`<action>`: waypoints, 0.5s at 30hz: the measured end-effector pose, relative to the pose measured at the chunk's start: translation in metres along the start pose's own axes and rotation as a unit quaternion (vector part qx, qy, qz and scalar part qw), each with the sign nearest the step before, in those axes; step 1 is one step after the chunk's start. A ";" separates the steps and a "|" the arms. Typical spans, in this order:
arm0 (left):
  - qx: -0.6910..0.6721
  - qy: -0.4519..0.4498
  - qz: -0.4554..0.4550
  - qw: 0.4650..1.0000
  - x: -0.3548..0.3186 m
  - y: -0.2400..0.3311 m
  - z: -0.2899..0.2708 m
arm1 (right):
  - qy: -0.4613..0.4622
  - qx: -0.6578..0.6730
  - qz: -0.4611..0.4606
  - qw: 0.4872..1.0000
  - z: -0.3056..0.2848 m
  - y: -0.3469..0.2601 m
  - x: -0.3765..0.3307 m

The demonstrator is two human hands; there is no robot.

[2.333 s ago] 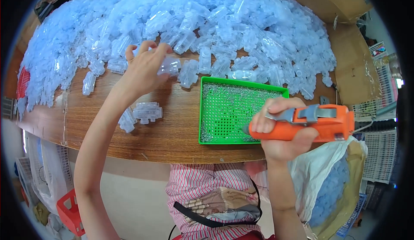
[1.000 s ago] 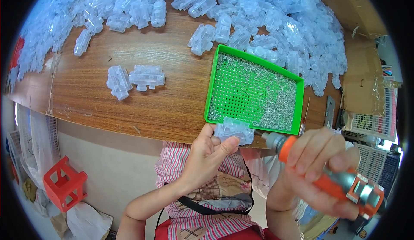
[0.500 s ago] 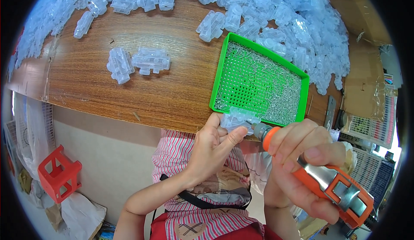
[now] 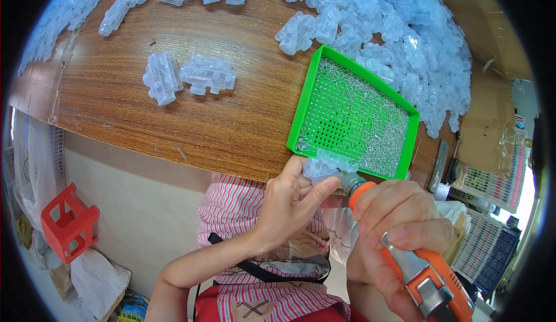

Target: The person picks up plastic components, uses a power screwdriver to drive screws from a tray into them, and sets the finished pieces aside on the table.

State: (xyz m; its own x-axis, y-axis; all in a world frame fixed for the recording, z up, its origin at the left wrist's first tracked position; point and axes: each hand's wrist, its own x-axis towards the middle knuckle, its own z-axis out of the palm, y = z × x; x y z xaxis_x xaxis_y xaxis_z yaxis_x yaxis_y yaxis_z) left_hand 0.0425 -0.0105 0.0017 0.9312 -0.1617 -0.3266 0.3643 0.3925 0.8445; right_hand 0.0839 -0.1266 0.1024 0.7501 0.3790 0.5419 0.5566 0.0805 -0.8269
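My left hand point(image 4: 292, 197) grips a clear plastic housing point(image 4: 325, 165) between thumb and fingers, at the near edge of a green tray. The tray point(image 4: 297, 116) holds many small silver screws point(image 4: 389, 131), thickest on its right side. My right hand point(image 4: 399, 218) is wrapped round an orange power screwdriver point(image 4: 443, 278) with a silver lever. Its tip meets the housing near my left thumb; whether a screw sits under the tip cannot be made out. Two more clear housings point(image 4: 161, 79) point(image 4: 208, 74) lie on the wooden table to the left.
A large heap of clear plastic parts point(image 4: 399, 32) covers the table's far right, and another pile point(image 4: 63, 32) spreads at far left. Cardboard point(image 4: 492, 108) stands on the right. A red plastic stool point(image 4: 69, 223) is on the floor at left, below the table edge.
The screwdriver's rear end has swung down and left, its tip still at the housing. The whole view has shifted slightly. Both hands keep their hold.
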 end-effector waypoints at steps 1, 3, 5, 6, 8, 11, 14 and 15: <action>0.021 -0.003 0.007 1.000 0.001 -0.001 0.000 | 0.041 -0.008 0.009 0.999 0.005 -0.001 0.000; -0.055 0.038 0.029 0.997 0.001 -0.005 0.004 | 0.080 -0.001 0.003 0.997 0.013 -0.001 0.000; -0.030 0.030 0.024 0.999 0.000 -0.011 0.004 | 0.130 0.020 0.040 0.991 0.014 -0.004 0.005; 0.008 0.013 0.009 1.000 -0.001 -0.010 0.000 | 0.131 0.027 0.020 0.991 0.013 -0.005 0.007; -0.053 -0.003 -0.019 0.998 -0.004 -0.003 -0.001 | 0.205 0.161 0.062 0.964 0.004 -0.007 0.016; -0.021 -0.057 -0.047 0.997 -0.008 0.031 -0.020 | 0.250 0.205 0.058 0.945 -0.015 -0.019 0.038; 0.189 -0.033 0.047 0.980 -0.008 0.092 -0.055 | 0.301 0.148 0.059 0.940 -0.031 -0.015 0.042; 0.377 0.021 0.094 0.921 -0.004 0.114 -0.066 | 0.317 0.130 0.060 0.938 -0.033 -0.011 0.041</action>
State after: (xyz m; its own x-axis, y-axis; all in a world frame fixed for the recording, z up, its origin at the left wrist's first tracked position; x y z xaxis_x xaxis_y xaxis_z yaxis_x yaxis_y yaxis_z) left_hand 0.0808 0.0943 0.0716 0.9825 -0.1135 -0.1479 0.1027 -0.3327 0.9374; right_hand 0.1203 -0.1423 0.1386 0.9095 -0.2172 0.3545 0.4099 0.3252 -0.8522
